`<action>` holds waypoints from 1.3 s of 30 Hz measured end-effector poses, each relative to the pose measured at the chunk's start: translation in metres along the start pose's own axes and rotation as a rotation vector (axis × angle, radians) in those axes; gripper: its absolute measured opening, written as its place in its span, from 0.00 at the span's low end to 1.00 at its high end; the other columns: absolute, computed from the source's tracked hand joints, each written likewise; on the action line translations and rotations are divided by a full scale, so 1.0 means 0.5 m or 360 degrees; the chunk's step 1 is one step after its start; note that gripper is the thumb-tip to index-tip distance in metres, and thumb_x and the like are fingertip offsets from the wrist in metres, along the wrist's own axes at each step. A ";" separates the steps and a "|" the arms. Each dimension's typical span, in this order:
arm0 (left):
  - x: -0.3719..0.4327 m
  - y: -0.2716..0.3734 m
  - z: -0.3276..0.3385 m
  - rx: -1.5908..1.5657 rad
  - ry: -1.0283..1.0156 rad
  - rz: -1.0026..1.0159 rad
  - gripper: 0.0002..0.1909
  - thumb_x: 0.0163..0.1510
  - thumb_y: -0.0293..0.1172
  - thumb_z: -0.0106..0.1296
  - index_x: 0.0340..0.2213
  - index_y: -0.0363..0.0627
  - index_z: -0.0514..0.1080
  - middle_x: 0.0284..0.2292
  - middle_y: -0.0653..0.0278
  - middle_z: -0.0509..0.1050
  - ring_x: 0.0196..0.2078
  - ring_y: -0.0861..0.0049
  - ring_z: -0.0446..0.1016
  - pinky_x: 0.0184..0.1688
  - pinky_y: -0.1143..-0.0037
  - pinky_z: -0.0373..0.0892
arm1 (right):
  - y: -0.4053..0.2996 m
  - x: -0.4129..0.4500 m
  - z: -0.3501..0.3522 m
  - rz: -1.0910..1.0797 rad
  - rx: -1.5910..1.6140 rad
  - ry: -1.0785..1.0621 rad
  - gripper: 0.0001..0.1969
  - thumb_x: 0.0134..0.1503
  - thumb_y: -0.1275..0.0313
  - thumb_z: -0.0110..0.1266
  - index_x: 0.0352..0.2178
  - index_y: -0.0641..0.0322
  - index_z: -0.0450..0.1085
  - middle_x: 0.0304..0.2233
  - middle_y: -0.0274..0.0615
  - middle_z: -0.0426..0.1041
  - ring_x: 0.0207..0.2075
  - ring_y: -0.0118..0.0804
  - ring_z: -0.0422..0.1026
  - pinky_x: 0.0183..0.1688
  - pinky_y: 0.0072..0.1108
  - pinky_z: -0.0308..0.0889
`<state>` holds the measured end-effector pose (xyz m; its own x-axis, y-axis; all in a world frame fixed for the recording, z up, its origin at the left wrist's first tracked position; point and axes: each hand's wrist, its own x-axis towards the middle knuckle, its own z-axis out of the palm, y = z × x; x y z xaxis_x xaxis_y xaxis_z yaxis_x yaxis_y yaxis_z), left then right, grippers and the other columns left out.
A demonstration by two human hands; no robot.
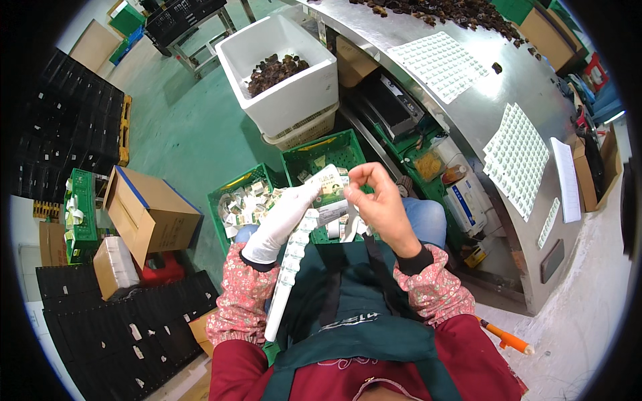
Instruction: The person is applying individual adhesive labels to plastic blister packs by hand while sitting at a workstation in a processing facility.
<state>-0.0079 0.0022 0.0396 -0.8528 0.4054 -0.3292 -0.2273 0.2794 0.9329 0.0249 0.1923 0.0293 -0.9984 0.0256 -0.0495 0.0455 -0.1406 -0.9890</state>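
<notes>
My left hand [283, 223], in a white glove, grips a green-and-white printed label card [331, 193] over my lap. A long strip of small stickers [293, 258] hangs from beneath that hand down across the dark green apron. My bare right hand [376, 200] is at the card's right edge, thumb and forefinger bent together; whether a sticker is between them cannot be made out. Below the hands, a green plastic crate [358, 145] holds several packaged pieces, partly hidden by my hands. Left of it, another green crate [215, 200] is full of small labelled packs.
A white foam box [291, 100] holds dark brown, dried-looking pieces. On the steel table [521, 85] at right lie sticker sheets [436, 65], more dark pieces and a phone [552, 261]. An open cardboard box [168, 225] and stacked black crates [65, 120] stand at left.
</notes>
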 end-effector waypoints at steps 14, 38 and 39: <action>-0.013 0.048 0.017 0.0388 0.0025 -0.0250 0.24 0.59 0.48 0.41 0.40 0.37 0.72 0.29 0.67 0.75 0.30 0.86 0.68 0.34 0.80 0.65 | 0.012 -0.018 0.038 -0.0218 -0.0545 0.0104 0.12 0.50 0.76 0.55 0.35 0.67 0.64 0.26 0.39 0.68 0.29 0.29 0.69 0.32 0.20 0.67; 0.020 -0.020 0.002 -0.0225 -0.0071 -0.0088 0.21 0.59 0.42 0.44 0.43 0.35 0.71 0.36 0.66 0.74 0.36 0.86 0.70 0.39 0.82 0.66 | -0.016 -0.008 -0.020 -0.0396 -0.0333 -0.0350 0.16 0.48 0.81 0.52 0.40 0.65 0.64 0.41 0.40 0.61 0.30 0.26 0.67 0.36 0.18 0.64; 0.021 -0.021 0.003 -0.0258 -0.0056 -0.0086 0.21 0.59 0.42 0.44 0.43 0.34 0.70 0.35 0.67 0.74 0.36 0.86 0.70 0.39 0.82 0.65 | -0.021 -0.012 -0.016 -0.0396 -0.0401 -0.0398 0.16 0.47 0.82 0.51 0.41 0.65 0.63 0.42 0.40 0.60 0.30 0.26 0.67 0.36 0.18 0.64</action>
<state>-0.0135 0.0049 0.0262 -0.8210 0.4246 -0.3816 -0.3476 0.1584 0.9242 0.0306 0.2016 0.0388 -0.9558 -0.2165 0.1991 -0.2219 0.0864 -0.9712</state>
